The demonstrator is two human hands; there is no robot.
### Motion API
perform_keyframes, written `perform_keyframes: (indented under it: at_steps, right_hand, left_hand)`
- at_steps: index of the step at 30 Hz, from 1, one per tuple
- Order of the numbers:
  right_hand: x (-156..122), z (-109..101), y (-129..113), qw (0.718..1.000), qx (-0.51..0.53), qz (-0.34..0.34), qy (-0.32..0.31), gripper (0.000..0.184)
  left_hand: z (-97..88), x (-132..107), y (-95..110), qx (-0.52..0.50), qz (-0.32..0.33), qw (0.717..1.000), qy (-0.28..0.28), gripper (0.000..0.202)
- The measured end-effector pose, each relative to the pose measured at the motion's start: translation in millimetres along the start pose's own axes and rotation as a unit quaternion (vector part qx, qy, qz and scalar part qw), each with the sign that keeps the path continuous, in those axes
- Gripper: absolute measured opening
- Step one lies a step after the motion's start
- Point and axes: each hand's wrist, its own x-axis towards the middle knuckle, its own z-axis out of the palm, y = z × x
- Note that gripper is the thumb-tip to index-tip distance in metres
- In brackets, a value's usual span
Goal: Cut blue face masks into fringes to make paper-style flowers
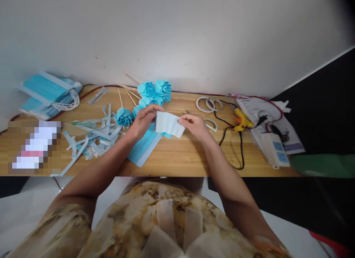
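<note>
Pleated mask sheet (169,125) hangs above the worktop (180,158), its long axis running left to right and tilting down toward my right. My left hand (144,119) pinches one end, my right hand (194,125) the other. Blue mask flowers (154,91) lie just behind.

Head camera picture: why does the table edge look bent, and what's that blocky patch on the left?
Head view: the wide lens bows the wooden table and darkens the corners. The blocky patch is pixelated, so what lies beneath it cannot be told. Lighting is soft and even, without glare; the left hand and right hand holding the pale pleated sheet look sharp.
</note>
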Motion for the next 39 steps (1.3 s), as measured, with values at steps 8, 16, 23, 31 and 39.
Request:
perform_keyframes:
  at_steps: [8,16,23,31,39]
  right_hand:
    - [1.1,3.0,-1.6,0.999,0.004,-0.005,0.052,0.04]
    - [7.5,5.2,7.2,0.993,0.042,-0.009,0.113,0.054]
    - [5.6,10.2,10.8,0.991,0.021,0.009,0.133,0.054]
    - [4.9,12.9,9.6,0.993,0.075,0.022,0.09,0.06]
    - [2.8,8.2,-0.6,0.993,0.111,-0.026,-0.013,0.08]
  left_hand:
    - [0.3,0.2,-2.6,-0.047,-0.043,0.998,-0.029,0.035]
    - [-1.7,-1.3,-6.1,-0.11,-0.021,0.983,-0.142,0.052]
    - [4.7,-4.4,-8.1,-0.009,-0.053,0.987,-0.153,0.079]
    - [10.2,-1.3,-28.4,0.061,-0.034,0.998,0.007,0.059]
    - [9.3,1.5,-22.6,0.0,-0.036,0.998,0.053,0.056]
